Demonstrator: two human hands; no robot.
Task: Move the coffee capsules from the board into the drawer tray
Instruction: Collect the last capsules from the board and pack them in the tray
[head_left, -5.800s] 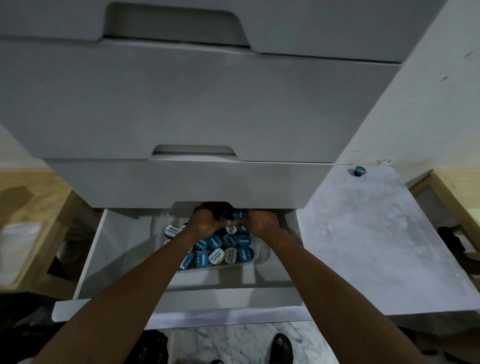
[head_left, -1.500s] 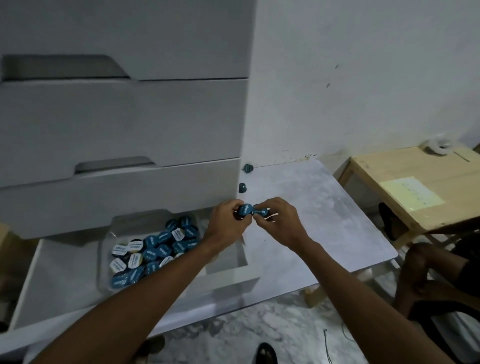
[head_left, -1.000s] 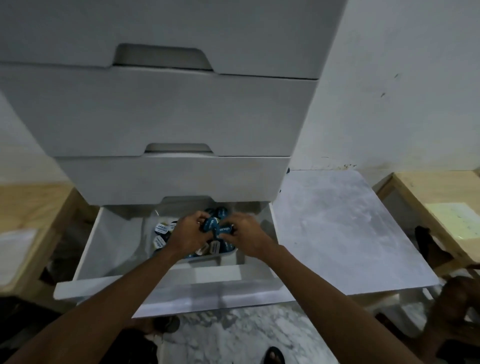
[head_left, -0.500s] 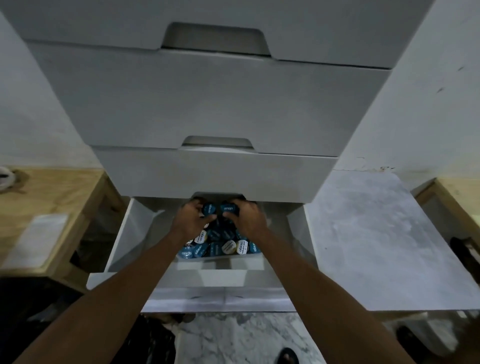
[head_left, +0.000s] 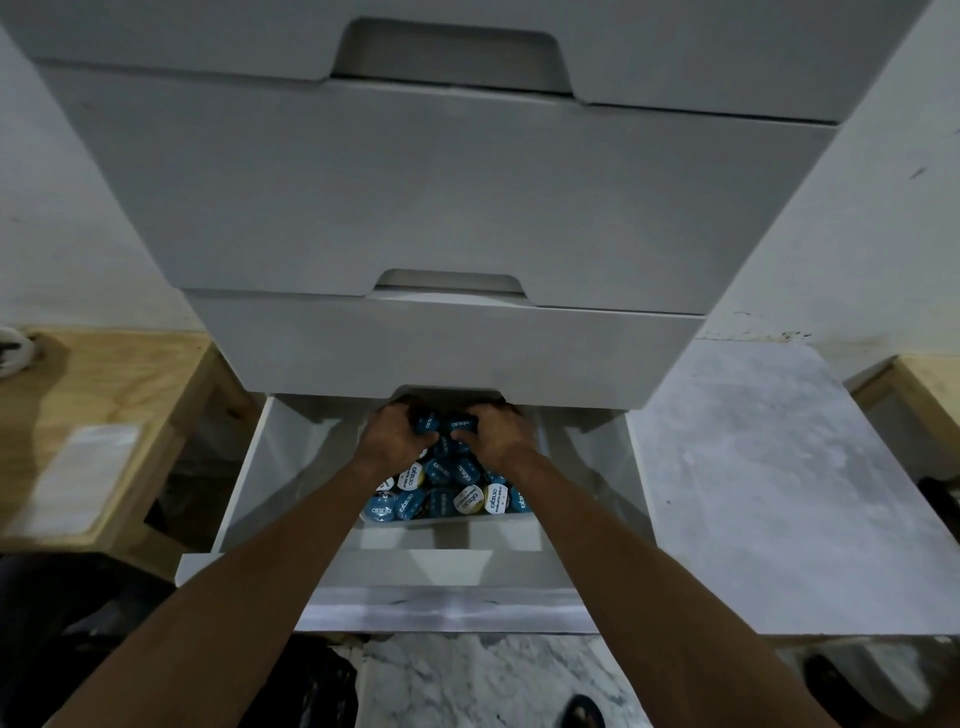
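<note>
Left hand (head_left: 393, 441) grips one coffee capsule (head_left: 424, 423), right hand (head_left: 497, 438) another, above the drawer tray's (head_left: 467, 521) far end. Best to lower both into gaps before releasing.

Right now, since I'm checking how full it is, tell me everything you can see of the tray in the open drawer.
The tray looks like a pale, clear plastic bin lying flat in the open drawer, near its middle. Blue and white-lidded coffee capsules crowd it, lids mostly up. Its back part is hidden by the left hand and right hand, each gripping one capsule above it.
</note>
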